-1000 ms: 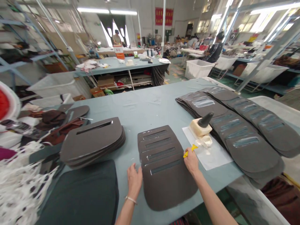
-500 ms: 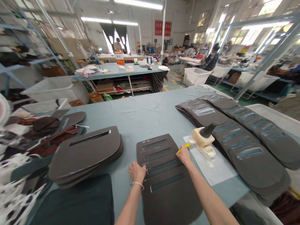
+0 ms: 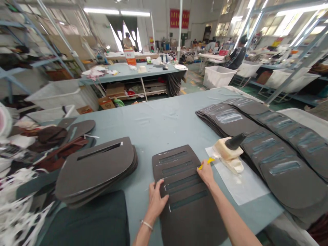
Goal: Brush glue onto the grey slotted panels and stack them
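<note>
In front of me lies a dark grey-brown panel [image 3: 192, 223] with several long slots cut through it, overlapping pieces of the same kind at its upper end. My left hand [image 3: 156, 201] rests on its left edge with thumb and fingers apart. At the right edge, my right hand [image 3: 205, 174] pinches a small yellow spreader [image 3: 210, 160], its tip pointing up and right. Close by on the right, a cream-coloured bottle [image 3: 224, 148] with a black nozzle lies on a white sheet [image 3: 234, 189], which bears whitish smears.
A stack of dark slotted panels [image 3: 94, 174] stands on the left, with black folded material [image 3: 89, 222] below it. More panels [image 3: 284, 184] with whitish streaks around their slots fan out along the right. Scraps [image 3: 48, 136] crowd the left edge. Co-workers sit and stand far off.
My left hand has slid down the panel's left edge, its fingers spreading apart. The right hand keeps the yellow spreader at the right edge. The whole view has shifted slightly.
</note>
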Tool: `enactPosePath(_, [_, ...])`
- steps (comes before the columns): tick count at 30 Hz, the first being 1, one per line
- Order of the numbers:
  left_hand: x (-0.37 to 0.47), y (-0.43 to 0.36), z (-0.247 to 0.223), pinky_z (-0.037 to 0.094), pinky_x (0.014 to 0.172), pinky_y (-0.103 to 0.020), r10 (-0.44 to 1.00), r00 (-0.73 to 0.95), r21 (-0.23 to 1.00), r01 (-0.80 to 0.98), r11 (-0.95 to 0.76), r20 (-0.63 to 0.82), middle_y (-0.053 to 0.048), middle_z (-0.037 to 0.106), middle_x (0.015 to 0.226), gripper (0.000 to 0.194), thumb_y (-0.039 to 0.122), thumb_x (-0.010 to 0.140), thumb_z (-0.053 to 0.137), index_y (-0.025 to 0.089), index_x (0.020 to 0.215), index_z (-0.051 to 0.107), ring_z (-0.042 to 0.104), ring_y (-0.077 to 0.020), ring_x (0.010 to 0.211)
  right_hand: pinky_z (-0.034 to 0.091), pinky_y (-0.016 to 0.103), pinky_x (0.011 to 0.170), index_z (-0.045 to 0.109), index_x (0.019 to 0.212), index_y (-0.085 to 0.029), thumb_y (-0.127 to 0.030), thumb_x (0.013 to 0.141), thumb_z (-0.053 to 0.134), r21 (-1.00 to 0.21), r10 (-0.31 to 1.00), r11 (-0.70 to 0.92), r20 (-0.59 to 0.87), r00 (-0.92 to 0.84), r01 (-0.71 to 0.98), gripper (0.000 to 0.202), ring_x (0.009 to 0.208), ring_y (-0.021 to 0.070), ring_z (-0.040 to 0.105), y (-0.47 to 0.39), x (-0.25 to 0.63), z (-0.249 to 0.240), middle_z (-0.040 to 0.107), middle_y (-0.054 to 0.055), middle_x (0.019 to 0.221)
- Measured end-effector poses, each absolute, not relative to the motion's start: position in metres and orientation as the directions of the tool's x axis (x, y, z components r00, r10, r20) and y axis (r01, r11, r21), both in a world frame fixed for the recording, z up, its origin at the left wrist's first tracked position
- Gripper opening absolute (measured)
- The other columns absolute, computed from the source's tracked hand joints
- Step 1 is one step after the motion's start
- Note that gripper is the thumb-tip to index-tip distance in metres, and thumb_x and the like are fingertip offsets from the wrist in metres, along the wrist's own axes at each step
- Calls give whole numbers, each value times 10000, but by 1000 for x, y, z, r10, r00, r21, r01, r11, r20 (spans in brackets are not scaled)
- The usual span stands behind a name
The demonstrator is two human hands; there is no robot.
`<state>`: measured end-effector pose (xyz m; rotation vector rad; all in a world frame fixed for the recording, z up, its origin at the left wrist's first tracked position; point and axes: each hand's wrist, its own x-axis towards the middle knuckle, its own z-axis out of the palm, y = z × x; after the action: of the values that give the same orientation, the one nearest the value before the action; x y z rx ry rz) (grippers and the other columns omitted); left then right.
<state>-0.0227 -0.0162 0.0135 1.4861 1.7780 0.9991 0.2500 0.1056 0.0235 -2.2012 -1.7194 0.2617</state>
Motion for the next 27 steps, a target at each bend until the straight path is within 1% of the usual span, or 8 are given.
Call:
enactPosePath(2, [-17, -22, 8, 329, 1074, -433, 978, -207, 839, 538, 86, 33, -71, 387, 1196, 561, 140, 625, 602, 230, 1173, 521, 426, -254, 1219, 322, 220, 613, 443, 925, -185, -219, 775, 588, -383, 971, -149, 119, 208, 912, 210, 732, 138, 504, 100, 253, 14, 495, 27, 858])
enactPosePath(4, [-10, -24, 6, 338, 1081, -410, 970, -242, 842, 529, 104, 32, -77, 347, 1229, 560, 97, 635, 560, 227, 1177, 507, 419, -241, 1237, 325, 229, 607, 437, 898, -196, -229, 813, 536, -373, 968, -82, 190, 163, 924, 135, 713, 143, 501, 95, 254, 2, 490, 20, 833])
enactPosePath(7, [-6, -20, 6, 362, 1078, -373, 962, -271, 838, 529, 135, 16, -79, 319, 1271, 580, 68, 651, 528, 245, 1201, 472, 432, -217, 1242, 336, 250, 605, 437, 885, -210, -247, 861, 445, -348, 941, -14, 313, 130, 938, 45, 727, 168, 515, 92, 252, -13, 507, 38, 849])
enactPosePath(9, [-7, -10, 6, 375, 1072, -366, 958, -285, 829, 539, 146, 16, -79, 323, 1278, 592, 64, 657, 527, 258, 1212, 458, 440, -214, 1241, 348, 263, 615, 441, 881, -214, -254, 872, 412, -339, 924, 9, 362, 121, 941, 50, 749, 186, 522, 101, 248, -18, 519, 53, 859])
enactPosePath(14, [-24, 49, 11, 354, 1089, -389, 942, -327, 811, 570, 134, 74, -81, 333, 1268, 586, 49, 659, 533, 235, 1209, 457, 414, -230, 1266, 351, 268, 640, 457, 880, -208, -234, 865, 403, -359, 931, 58, 357, 79, 931, 61, 774, 192, 511, 168, 226, -7, 519, 57, 845])
enactPosePath(21, [-55, 162, 25, 344, 1089, -381, 928, -352, 815, 569, 111, 119, -96, 310, 1234, 574, 26, 652, 532, 182, 1199, 452, 383, -239, 1263, 312, 240, 641, 469, 917, -185, -174, 847, 470, -370, 936, 123, 350, 15, 921, 71, 752, 149, 463, 294, 183, 18, 486, 35, 864])
enactPosePath(25, [-67, 199, 24, 357, 1073, -384, 925, -353, 817, 569, 95, 138, -99, 308, 1227, 585, 24, 645, 540, 176, 1202, 449, 395, -238, 1250, 296, 232, 639, 473, 935, -176, -161, 845, 487, -362, 928, 142, 372, 3, 921, 92, 735, 133, 440, 333, 169, 25, 476, 25, 857])
enactPosePath(27, [-70, 208, 24, 357, 1069, -383, 926, -353, 813, 573, 102, 132, -100, 318, 1227, 594, 30, 642, 549, 177, 1209, 450, 417, -233, 1232, 292, 232, 640, 478, 939, -173, -169, 842, 502, -355, 933, 132, 360, 5, 925, 100, 744, 133, 441, 341, 167, 29, 489, 30, 869])
